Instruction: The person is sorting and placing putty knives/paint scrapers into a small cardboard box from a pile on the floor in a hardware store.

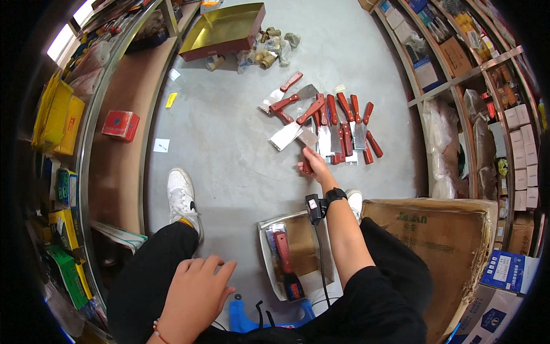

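Observation:
My right hand point(317, 165) grips the red wooden handle of a putty knife point(308, 136), its metal blade pointing away from me over the floor. Just beyond lies a loose pile of similar putty knives point(335, 116), many with handles crossed and blades overlapping. My left hand point(195, 288) hovers by my left knee, holding nothing, fingers slightly bent and apart. Between my legs stands an open cardboard box point(307, 245). Inside it, along the left side, is a scraper with a red handle and dark lower end point(283, 258), partly over clear packaging.
Shelving stands on both sides, with a red box point(120, 125) on the left shelf. A gold-lined tray point(223, 30) and bagged brass fittings point(268, 53) lie ahead. A large carton point(429, 249) flanks my right leg; a blue plastic stool point(240, 316) shows below me.

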### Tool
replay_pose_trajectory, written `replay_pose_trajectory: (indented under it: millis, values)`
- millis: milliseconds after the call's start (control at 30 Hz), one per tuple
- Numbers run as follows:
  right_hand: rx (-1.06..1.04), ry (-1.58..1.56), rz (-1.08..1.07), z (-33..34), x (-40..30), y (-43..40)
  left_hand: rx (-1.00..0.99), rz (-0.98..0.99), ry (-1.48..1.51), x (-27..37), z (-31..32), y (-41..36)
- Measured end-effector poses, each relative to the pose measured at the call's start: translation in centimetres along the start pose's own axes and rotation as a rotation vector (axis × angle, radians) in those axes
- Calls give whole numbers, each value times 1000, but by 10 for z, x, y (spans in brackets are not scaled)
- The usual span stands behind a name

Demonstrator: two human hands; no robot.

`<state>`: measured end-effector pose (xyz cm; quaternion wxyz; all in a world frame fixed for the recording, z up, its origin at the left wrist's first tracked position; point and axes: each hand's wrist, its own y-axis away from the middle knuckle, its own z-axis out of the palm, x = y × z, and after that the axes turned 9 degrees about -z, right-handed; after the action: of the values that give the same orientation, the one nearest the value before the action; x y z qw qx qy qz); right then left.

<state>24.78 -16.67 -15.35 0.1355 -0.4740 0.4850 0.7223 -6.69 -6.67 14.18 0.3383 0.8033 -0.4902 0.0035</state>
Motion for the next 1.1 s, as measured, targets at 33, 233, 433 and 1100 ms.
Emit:
replay_pose_trajectory:
  millis: [33, 233, 433, 1100]
  values:
    - [20, -108, -184, 1, 8, -14, -24, -13, -14, 1, -4, 0]
    - [-6, -288, -11, 17, 3, -24, -65, -47, -61, -10, -4, -5]
    - [92, -604, 114, 41, -2, -42, 22, -14, 70, -17, -12, 0]
    - [324, -496, -16, 67, -1, -53, -42, -44, 80, -21, -15, -2]
